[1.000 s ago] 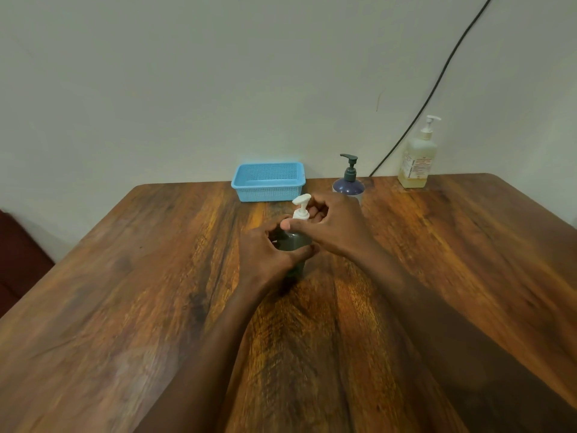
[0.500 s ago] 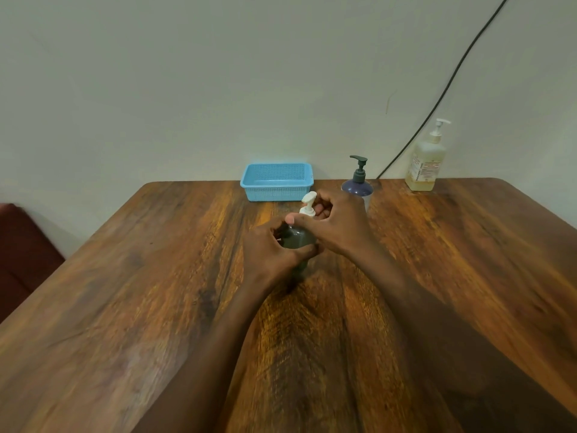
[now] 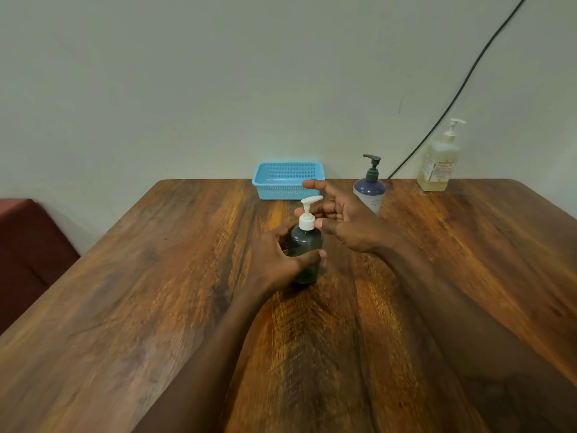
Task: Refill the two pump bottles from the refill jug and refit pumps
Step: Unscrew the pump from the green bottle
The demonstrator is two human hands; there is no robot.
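A small dark grey pump bottle (image 3: 305, 245) with a white pump (image 3: 307, 214) stands upright mid-table. My left hand (image 3: 278, 260) is wrapped around its body from the left. My right hand (image 3: 346, 220) hovers just right of the pump with fingers spread, thumb tip close to the white collar, holding nothing. Behind it stands a second pump bottle (image 3: 370, 189), blue-topped with a dark pump. A clear bottle of yellowish liquid (image 3: 438, 164) with a white pump stands at the far right by the wall.
A light blue plastic basket (image 3: 287, 181) sits at the table's far edge against the wall. A black cable (image 3: 462, 85) runs down the wall behind the bottles. A dark red seat (image 3: 28, 245) is left of the wooden table (image 3: 156, 307).
My right hand has let go of the white pump and opened, moving slightly right. My left hand still holds the bottle. The view shifted a little.
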